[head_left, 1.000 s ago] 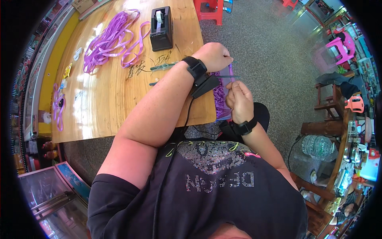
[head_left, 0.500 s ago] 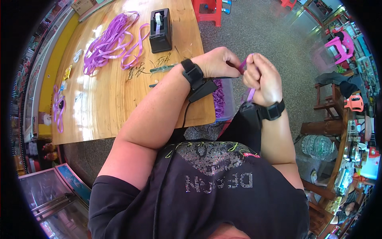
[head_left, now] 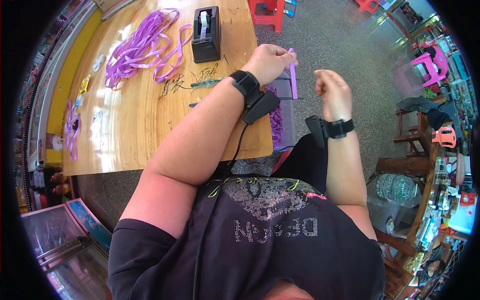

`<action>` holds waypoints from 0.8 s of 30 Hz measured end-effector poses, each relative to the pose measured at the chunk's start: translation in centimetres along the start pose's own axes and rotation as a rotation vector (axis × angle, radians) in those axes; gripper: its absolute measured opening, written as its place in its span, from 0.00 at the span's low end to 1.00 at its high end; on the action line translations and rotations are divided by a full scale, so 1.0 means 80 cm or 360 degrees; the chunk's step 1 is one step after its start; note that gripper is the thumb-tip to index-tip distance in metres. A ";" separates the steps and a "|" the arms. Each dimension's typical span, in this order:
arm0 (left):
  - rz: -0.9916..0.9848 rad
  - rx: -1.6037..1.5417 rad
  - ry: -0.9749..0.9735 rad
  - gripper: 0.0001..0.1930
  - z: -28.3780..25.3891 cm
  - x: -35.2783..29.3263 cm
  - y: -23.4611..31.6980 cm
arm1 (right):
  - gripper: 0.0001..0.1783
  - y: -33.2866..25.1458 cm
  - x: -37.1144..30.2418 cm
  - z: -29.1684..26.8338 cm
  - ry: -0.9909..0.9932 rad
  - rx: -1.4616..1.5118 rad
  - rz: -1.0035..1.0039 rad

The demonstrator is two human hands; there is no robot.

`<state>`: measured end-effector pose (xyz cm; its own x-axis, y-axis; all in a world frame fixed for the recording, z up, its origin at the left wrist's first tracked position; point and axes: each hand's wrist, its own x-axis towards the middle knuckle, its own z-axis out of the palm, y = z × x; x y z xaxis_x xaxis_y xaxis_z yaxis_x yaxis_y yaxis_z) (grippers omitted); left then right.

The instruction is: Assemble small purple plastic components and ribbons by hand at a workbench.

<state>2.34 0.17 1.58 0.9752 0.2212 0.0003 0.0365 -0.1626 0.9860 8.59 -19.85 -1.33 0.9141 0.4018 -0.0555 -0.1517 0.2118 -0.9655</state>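
My left hand [head_left: 270, 62] is beyond the table's right edge, its thumb and fingertips pinching the top of a narrow purple ribbon [head_left: 293, 80]. From there the ribbon runs straight down to the nearer of two thin dark rods [head_left: 285, 98] that stick out past the edge. Whether it goes round the rods, I cannot tell. My right hand [head_left: 332, 90] is apart from the ribbon, to its right over the floor, with fingers loosely bent and nothing visible in them. Under the rods, a translucent bin [head_left: 286, 142] holds many purple ribbon pieces [head_left: 275, 120].
On the wooden table [head_left: 135, 130] lie a heap of purple ribbon [head_left: 137, 50], a black tape dispenser [head_left: 206, 37] and a smaller ribbon bundle [head_left: 73, 135] at the left. A red stool [head_left: 267, 17] stands beyond the table. To the right are a pink chair [head_left: 431, 67] and a large clear bottle [head_left: 397, 190].
My right hand has come away from the ribbon, its fingers loosening. My left hand has moved slightly up and left, and the ribbon now runs straight between it and the near rod.
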 end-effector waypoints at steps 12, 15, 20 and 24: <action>0.0061 -0.0188 0.0339 0.15 0.000 0.008 -0.012 | 0.07 0.006 0.022 0.062 -0.0269 -0.0856 -0.0180; 0.0261 0.0250 0.0580 0.16 -0.003 0.009 -0.016 | 0.06 0.016 0.033 0.056 -0.0325 -0.0596 0.0059; 0.0236 0.0676 0.0129 0.12 0.002 -0.008 0.004 | 0.04 0.039 0.050 0.048 -0.0313 -0.0326 0.0257; 0.0176 0.0708 0.0025 0.12 -0.001 -0.009 0.005 | 0.04 0.047 0.055 0.044 -0.0392 -0.0052 0.0493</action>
<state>1.62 0.01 1.97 0.9753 0.1930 0.1075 0.0257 -0.5822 0.8126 10.73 -14.12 -4.28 0.7086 0.6448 -0.2865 -0.3903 0.0199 -0.9205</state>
